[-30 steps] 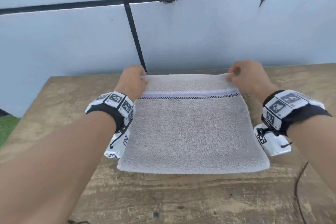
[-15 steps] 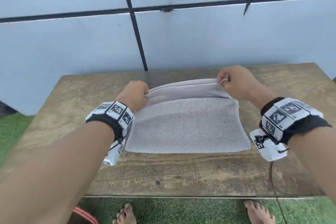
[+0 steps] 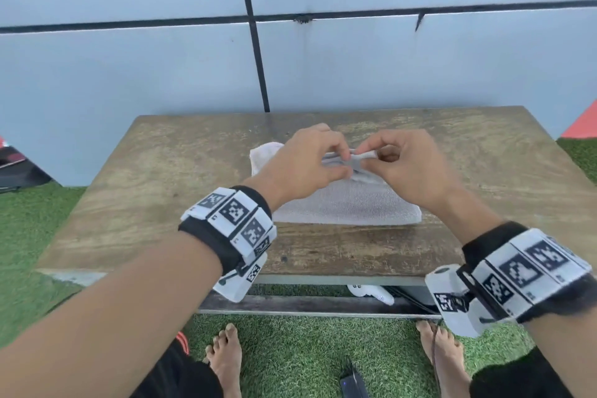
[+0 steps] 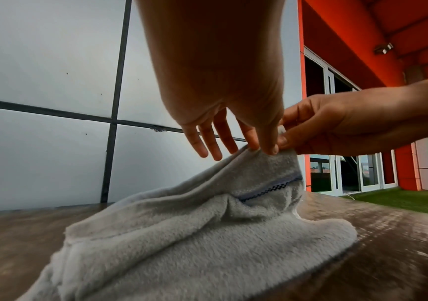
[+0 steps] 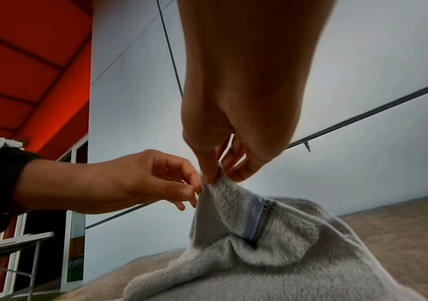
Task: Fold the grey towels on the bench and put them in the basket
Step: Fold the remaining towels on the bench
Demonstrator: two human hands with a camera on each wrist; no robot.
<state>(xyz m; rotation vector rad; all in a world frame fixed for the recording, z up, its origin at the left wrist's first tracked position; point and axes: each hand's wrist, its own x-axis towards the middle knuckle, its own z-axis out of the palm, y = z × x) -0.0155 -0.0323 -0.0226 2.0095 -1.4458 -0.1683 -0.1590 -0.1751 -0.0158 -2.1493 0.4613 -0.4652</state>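
Observation:
One grey towel (image 3: 349,208) with a blue stripe lies folded on the wooden bench (image 3: 161,203). Its far edge is lifted and gathered to a peak above the middle. My left hand (image 3: 345,162) pinches that peak between thumb and forefinger, the other fingers spread out straight. My right hand (image 3: 368,157) pinches the same gathered edge right beside it, so the two hands nearly touch. In the left wrist view the left hand (image 4: 264,149) holds the towel (image 4: 207,234). In the right wrist view the right hand (image 5: 216,175) holds the towel (image 5: 272,234). No basket is in view.
A pale panelled wall (image 3: 387,68) rises just behind the bench. Green artificial grass (image 3: 307,352) surrounds it, with my bare feet (image 3: 226,355) at the near edge. A dark device (image 3: 353,381) lies on the grass, and a white object (image 3: 371,294) sits under the bench.
My hands have come together from the towel's two far corners to its middle, lifting and bunching the far edge. The head view has drawn back.

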